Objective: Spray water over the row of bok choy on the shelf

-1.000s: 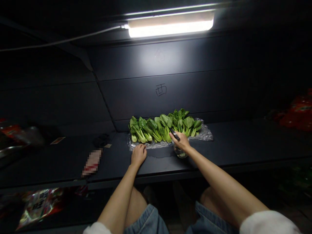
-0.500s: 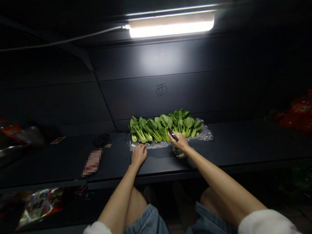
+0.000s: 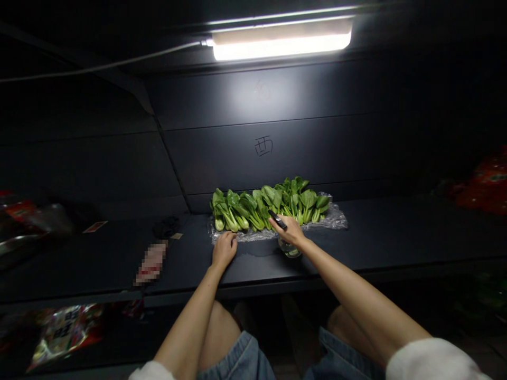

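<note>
Clear spray bottle [image 3: 290, 252] with black spray head [image 3: 278, 219] in right hand [image 3: 290, 230], fingers closed round its upper part, head tilted toward greens. Bok choy [image 3: 257, 211] in row just beyond both hands, on crinkled plastic film [image 3: 336, 218] over dark shelf [image 3: 257, 269]. Left hand [image 3: 224, 250] palm down at film's near edge, fingers together, loosely bent; cannot tell whether fingertips pinch film. Lit tube lamp [image 3: 283, 47] above hands.

The lone head view looked forward and steeply down from above the lap, taking in both hands [image 3: 224, 249] at mid-distance.
</note>
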`<action>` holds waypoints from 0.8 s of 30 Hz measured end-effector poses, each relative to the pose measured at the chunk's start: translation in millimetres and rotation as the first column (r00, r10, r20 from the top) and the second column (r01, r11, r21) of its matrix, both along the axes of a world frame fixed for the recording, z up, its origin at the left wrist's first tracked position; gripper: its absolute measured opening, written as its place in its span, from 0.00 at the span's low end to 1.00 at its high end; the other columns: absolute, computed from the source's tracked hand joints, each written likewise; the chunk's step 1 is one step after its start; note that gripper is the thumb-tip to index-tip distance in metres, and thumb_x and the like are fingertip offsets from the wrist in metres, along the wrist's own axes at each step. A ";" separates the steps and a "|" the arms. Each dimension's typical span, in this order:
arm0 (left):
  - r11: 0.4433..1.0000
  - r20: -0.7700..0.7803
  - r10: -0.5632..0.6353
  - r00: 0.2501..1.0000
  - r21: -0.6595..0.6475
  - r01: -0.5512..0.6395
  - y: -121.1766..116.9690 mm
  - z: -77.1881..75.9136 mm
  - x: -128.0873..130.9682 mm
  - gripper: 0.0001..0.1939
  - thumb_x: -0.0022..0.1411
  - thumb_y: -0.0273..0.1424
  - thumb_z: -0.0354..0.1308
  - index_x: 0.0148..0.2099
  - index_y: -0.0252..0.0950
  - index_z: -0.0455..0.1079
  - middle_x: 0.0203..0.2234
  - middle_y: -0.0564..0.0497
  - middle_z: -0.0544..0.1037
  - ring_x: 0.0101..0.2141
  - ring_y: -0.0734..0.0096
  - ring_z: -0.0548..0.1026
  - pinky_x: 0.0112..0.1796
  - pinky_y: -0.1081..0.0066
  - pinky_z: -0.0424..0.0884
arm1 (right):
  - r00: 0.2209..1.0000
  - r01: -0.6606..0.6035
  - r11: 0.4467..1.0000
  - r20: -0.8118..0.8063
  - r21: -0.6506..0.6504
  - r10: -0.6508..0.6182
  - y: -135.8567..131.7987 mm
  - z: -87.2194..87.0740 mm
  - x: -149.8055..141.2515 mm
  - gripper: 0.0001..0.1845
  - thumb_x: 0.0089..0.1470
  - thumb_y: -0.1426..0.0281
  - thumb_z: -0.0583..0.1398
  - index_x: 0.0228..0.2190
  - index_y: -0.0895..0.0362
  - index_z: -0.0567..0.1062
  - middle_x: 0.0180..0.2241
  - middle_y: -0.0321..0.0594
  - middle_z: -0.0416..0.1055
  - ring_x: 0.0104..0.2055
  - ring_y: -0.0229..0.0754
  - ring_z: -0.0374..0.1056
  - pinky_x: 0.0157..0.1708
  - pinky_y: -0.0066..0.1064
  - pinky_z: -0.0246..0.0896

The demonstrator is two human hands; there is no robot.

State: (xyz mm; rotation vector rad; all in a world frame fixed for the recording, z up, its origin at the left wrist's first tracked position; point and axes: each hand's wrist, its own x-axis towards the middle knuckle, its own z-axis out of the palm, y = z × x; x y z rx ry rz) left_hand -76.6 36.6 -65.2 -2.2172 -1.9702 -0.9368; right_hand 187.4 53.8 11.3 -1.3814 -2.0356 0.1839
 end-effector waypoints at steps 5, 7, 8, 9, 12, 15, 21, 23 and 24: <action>0.997 -0.039 0.071 0.997 0.016 -0.070 -1.4 6.0 -9.3 0.17 0.63 0.28 0.48 0.48 0.34 0.75 0.49 0.42 0.77 0.51 0.58 0.73 0.55 0.61 0.67 | 1.000 0.010 1.000 -0.001 -0.002 -0.010 -0.7 0.8 -3.6 0.22 0.62 0.54 0.51 0.24 0.54 0.71 0.27 0.39 0.74 0.30 0.42 0.69 0.28 0.27 0.50; 0.995 -0.054 0.097 0.994 0.021 -0.096 -2.5 5.8 -15.2 0.17 0.62 0.27 0.49 0.48 0.34 0.76 0.50 0.41 0.76 0.52 0.57 0.72 0.56 0.60 0.67 | 1.000 0.011 1.000 -0.015 0.001 -0.011 -0.9 0.6 -6.3 0.22 0.62 0.54 0.51 0.24 0.54 0.71 0.27 0.40 0.74 0.31 0.42 0.69 0.28 0.27 0.50; 0.994 -0.059 0.111 0.992 0.027 -0.109 -3.2 4.9 -18.5 0.17 0.62 0.27 0.49 0.47 0.34 0.76 0.51 0.41 0.75 0.52 0.57 0.71 0.56 0.60 0.67 | 1.000 0.009 1.000 -0.022 0.003 -0.008 -1.0 0.4 -7.9 0.22 0.62 0.54 0.51 0.24 0.54 0.71 0.27 0.40 0.75 0.31 0.42 0.69 0.28 0.27 0.51; 0.992 -0.063 0.126 0.990 0.033 -0.124 -4.0 3.7 -21.8 0.16 0.62 0.28 0.49 0.47 0.35 0.76 0.52 0.41 0.75 0.53 0.56 0.71 0.56 0.60 0.66 | 1.000 0.002 1.000 -0.026 0.004 -0.002 -1.0 0.1 -9.5 0.22 0.62 0.54 0.51 0.24 0.54 0.70 0.27 0.40 0.74 0.31 0.42 0.69 0.29 0.27 0.51; 0.986 -0.071 0.167 0.983 0.033 -0.165 -6.3 -1.3 -30.3 0.16 0.63 0.28 0.49 0.47 0.36 0.76 0.54 0.42 0.73 0.55 0.55 0.69 0.56 0.59 0.67 | 1.000 -0.010 1.000 -0.028 0.008 0.010 -1.1 -0.7 -14.4 0.22 0.62 0.55 0.51 0.24 0.54 0.70 0.27 0.40 0.75 0.31 0.42 0.69 0.30 0.27 0.52; 0.982 -0.069 0.190 0.979 -0.004 -0.191 -7.2 -5.6 -34.8 0.16 0.63 0.29 0.49 0.47 0.36 0.76 0.53 0.42 0.73 0.55 0.56 0.69 0.54 0.61 0.68 | 1.000 -0.010 1.000 -0.016 0.001 0.010 -1.5 -0.8 -17.5 0.22 0.62 0.55 0.51 0.23 0.54 0.70 0.26 0.40 0.75 0.30 0.42 0.69 0.29 0.27 0.51; 0.986 -0.041 0.165 0.985 -0.015 -0.165 -4.6 -10.2 -36.8 0.16 0.64 0.29 0.49 0.48 0.34 0.74 0.49 0.42 0.76 0.51 0.57 0.72 0.54 0.60 0.68 | 0.998 -0.050 0.999 -0.048 0.023 0.051 -0.4 -3.5 -20.0 0.22 0.62 0.55 0.52 0.26 0.55 0.72 0.28 0.41 0.76 0.32 0.43 0.70 0.30 0.27 0.53; 0.987 -0.023 0.158 0.987 0.000 -0.158 -3.5 -11.9 -37.7 0.17 0.63 0.28 0.48 0.50 0.33 0.73 0.49 0.41 0.76 0.51 0.57 0.72 0.54 0.60 0.68 | 0.996 -0.057 0.998 -0.064 0.026 0.058 0.4 -4.7 -20.7 0.21 0.62 0.55 0.52 0.26 0.55 0.72 0.29 0.42 0.76 0.32 0.43 0.70 0.31 0.27 0.54; 0.988 -0.015 0.156 0.988 0.007 -0.156 -2.9 -12.8 -38.2 0.17 0.63 0.28 0.48 0.51 0.32 0.73 0.50 0.40 0.76 0.51 0.57 0.72 0.54 0.59 0.68 | 0.996 -0.059 0.998 -0.068 0.027 0.061 0.7 -5.1 -21.2 0.21 0.62 0.55 0.52 0.26 0.55 0.72 0.29 0.42 0.76 0.32 0.43 0.70 0.31 0.27 0.54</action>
